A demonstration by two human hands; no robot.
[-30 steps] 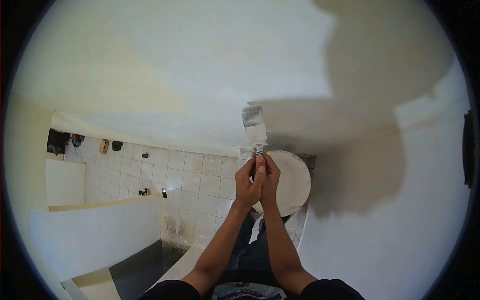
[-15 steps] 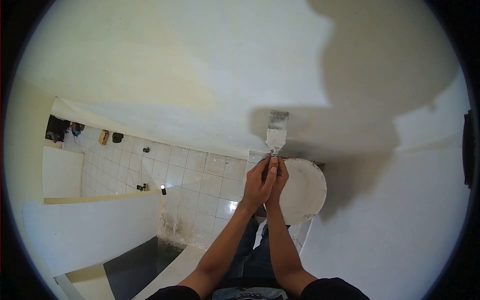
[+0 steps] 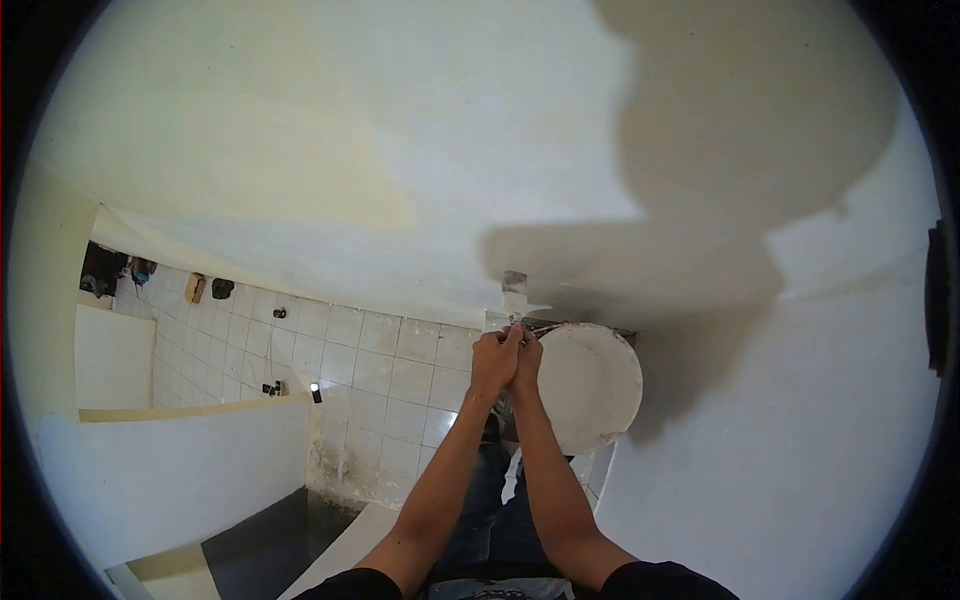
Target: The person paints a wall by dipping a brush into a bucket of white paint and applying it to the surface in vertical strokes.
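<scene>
Both my hands are closed together around the handle of a flat paintbrush [image 3: 514,298]. My left hand [image 3: 493,362] lies over the left side of the handle, and my right hand [image 3: 526,362] wraps it from the right. Most of the handle is hidden in the fingers. White paint coats the brush's ferrule, while its bristles look grey and point at the wall [image 3: 430,170], low down close to the floor. Beside my right hand is a round, whitish bucket [image 3: 590,388] with a stained rim.
White tiles [image 3: 385,375] cover the floor on the left. A low partition wall [image 3: 190,455] crosses the lower left. Small objects, among them a brown block [image 3: 195,288] and a black item [image 3: 222,288], lie along the far wall base. Another white wall [image 3: 760,470] rises at the right.
My hands and the paintbrush have moved down and slightly left. The brush now appears shorter from this angle, with its bristles lower on the wall. The whole view has shifted a little.
</scene>
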